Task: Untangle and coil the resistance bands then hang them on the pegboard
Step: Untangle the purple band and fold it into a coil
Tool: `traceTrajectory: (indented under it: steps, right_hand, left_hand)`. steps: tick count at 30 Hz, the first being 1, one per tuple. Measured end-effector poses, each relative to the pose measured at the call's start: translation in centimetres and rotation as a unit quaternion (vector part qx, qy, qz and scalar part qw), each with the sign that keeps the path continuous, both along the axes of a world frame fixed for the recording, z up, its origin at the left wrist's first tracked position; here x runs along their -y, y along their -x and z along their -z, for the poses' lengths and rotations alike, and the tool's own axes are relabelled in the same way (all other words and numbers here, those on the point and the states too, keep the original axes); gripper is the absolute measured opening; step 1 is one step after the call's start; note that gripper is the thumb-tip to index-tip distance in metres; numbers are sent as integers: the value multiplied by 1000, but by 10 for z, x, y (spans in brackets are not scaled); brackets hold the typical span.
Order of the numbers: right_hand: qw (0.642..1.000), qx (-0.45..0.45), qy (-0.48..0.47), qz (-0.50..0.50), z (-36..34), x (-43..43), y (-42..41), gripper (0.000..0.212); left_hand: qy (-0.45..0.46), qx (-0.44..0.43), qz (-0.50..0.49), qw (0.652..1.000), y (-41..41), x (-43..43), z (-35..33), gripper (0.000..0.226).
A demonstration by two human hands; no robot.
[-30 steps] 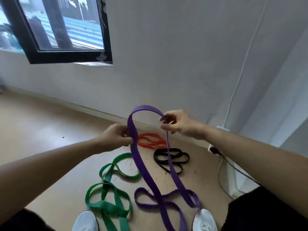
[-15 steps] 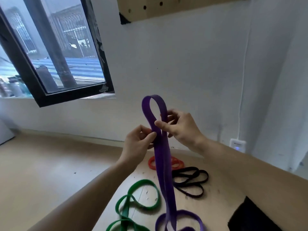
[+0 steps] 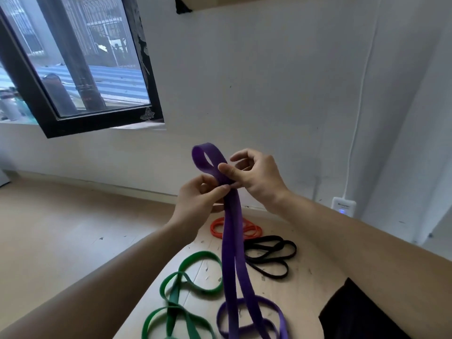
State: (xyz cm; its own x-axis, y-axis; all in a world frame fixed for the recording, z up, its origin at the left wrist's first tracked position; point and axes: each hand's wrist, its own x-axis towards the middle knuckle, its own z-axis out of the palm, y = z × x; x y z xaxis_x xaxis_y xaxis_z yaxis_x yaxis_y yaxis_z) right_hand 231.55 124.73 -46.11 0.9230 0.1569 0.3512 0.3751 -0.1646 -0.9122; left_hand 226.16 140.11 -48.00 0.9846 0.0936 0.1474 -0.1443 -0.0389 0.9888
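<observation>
Currently the floor (image 3: pixel 61 241) carries all four bands. The purple band (image 3: pixel 232 241) rises from it as a doubled strap and ends in a small loop. Green band (image 3: pixel 176 297), black band (image 3: pixel 269 255) and orange band (image 3: pixel 217 227) lie loose. Left hand (image 3: pixel 195 199) and right hand (image 3: pixel 256 177) both pinch the purple band just below its loop. A pegboard (image 3: pixel 220 2) edge shows at top.

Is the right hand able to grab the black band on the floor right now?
Probably not right away. The right hand is busy pinching the purple band up high, together with the left hand. Nothing covers the black band, though, so a freed hand should get to it.
</observation>
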Motion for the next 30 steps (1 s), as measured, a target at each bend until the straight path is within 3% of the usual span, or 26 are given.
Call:
traceTrajectory:
  steps: [7,14,21,30]
  right_hand:
    - [993,-69,32,-94,12,14,-6,41]
    - [951,-158,78,-254,27,15,-2,31]
    - [957,-170,13,-233,28,8,-2,28]
    - [987,-111,-24,-118,20,7,-5,18]
  left_hand:
    - [43,-39,-17,998,-8,-18,-5,28]
    - [98,-31,-8,995,-13,-23,-19,28]
    - [130,-26,-25,991,-16,-39,-23,28]
    - [-15,-107,68,992,-5,-25,-7,24]
